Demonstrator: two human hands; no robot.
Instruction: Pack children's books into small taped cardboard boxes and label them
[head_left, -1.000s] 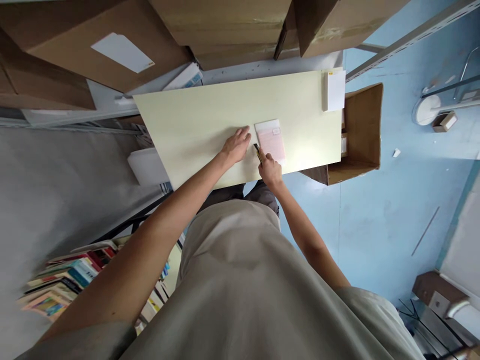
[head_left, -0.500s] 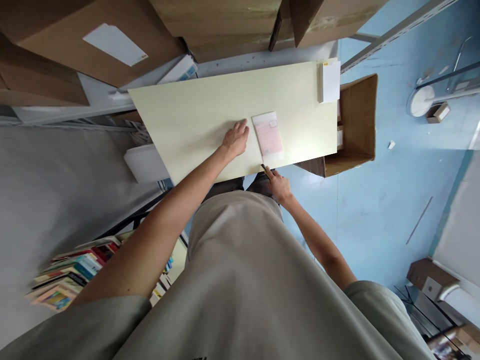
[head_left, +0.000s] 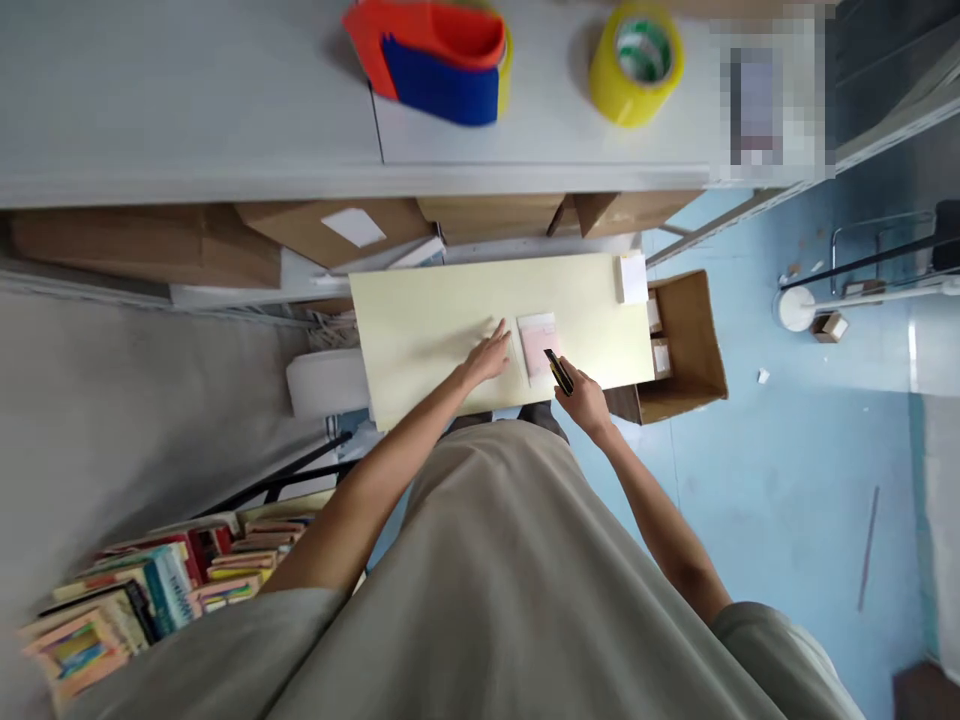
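Observation:
A pale yellow board (head_left: 420,320) lies before me, with a flat pink-and-white sheet or packet (head_left: 535,338) on it. My left hand (head_left: 489,357) rests at the left of the packet, fingers stretched out and holding nothing. A thin pale edge or strip (head_left: 516,352) runs between those fingers and the packet. In my right hand (head_left: 586,403) is a black-and-yellow utility knife (head_left: 559,373), pointing up and left over the packet's lower right part. Whether its blade is out is too small to tell. At the board's far right corner stands a white box or stack (head_left: 631,279).
A grey shelf (head_left: 225,120) crosses above the board, carrying a red-and-blue tape dispenser (head_left: 442,75) and a yellow tape roll (head_left: 634,70). Cardboard boxes (head_left: 480,215) sit beneath. An open carton (head_left: 686,345) stands right of the board. Books (head_left: 150,580) are stacked at lower left.
The view has tipped up, bringing the shelf with tape into sight. My right hand has moved the knife from the board's near edge to above the packet. My left hand stays beside the packet.

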